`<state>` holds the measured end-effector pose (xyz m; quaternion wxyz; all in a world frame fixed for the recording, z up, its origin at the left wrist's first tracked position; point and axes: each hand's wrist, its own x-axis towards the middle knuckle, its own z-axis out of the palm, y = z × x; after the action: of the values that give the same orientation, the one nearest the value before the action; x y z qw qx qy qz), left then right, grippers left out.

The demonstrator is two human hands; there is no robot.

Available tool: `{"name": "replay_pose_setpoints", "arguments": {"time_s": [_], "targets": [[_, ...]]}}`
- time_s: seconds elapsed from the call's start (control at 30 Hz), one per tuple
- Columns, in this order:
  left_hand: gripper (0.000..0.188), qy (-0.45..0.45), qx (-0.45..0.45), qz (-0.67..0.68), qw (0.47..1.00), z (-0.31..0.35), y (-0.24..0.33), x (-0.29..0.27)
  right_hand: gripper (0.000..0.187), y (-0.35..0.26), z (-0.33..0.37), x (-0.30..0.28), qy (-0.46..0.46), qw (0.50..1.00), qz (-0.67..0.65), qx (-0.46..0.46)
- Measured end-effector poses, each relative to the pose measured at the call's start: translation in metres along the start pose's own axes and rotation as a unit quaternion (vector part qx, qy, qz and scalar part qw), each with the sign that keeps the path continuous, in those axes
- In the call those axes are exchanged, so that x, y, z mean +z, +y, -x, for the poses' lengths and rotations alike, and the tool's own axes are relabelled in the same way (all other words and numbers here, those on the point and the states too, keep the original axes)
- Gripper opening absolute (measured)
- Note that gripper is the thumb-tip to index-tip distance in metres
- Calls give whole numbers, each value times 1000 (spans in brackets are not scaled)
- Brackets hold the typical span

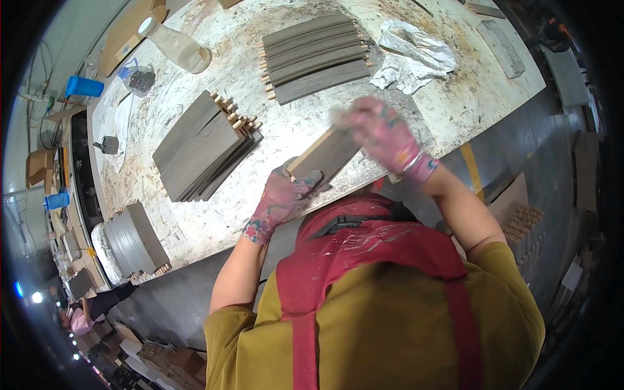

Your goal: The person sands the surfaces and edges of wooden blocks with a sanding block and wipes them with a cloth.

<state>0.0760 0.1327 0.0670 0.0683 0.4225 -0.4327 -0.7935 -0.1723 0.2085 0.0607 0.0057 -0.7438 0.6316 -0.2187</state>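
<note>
A short grey-brown wooden board point(330, 155) with a pale edge is tilted above the near edge of the table. My left hand point(278, 194), in a pink flowered glove, grips its left end with the thumb across the face. At the board's far right end is my gloved right hand point(385, 135); motion smears its bent fingers, so what they hold is unclear. Left of the board lies a fanned stack of similar boards point(195, 146) with wooden pegs point(235, 116) at its right end. Farther back, more grey boards point(315, 58) lie in an overlapping row, pegs showing at both ends.
A crumpled white cloth point(419, 57) lies at the back right, a clear block point(500, 49) beyond it. Back left stand a cloudy plastic bottle point(177, 45) and a small clear container point(138, 79). Another board stack point(135, 239) sits at the table's left corner. A co-worker point(88, 315) is far left.
</note>
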Motion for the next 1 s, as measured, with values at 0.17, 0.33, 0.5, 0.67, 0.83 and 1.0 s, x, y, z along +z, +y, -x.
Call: {"name": "replay_pose_setpoints", "arguments": {"time_s": [0.17,0.33,0.5,0.67,0.83,1.0], "targets": [[47,-8,2,153,988,-4,-2,-13,29,81,37,-13,133,964,-89,214],[39,84,14,-9,996,4,-3,-3,29,22,12,-31,139,972,-134,134],[30,99,120,55,986,11,5,3,34,-41,-25,-32,100,966,-228,66],[26,88,152,113,978,5,-13,5,36,-61,-37,-24,93,943,-314,66],[25,116,166,161,966,5,-15,5,34,-59,-36,-13,35,981,-186,31],[23,154,244,71,955,-4,6,3,31,-24,-32,-29,97,968,-212,93]]}}
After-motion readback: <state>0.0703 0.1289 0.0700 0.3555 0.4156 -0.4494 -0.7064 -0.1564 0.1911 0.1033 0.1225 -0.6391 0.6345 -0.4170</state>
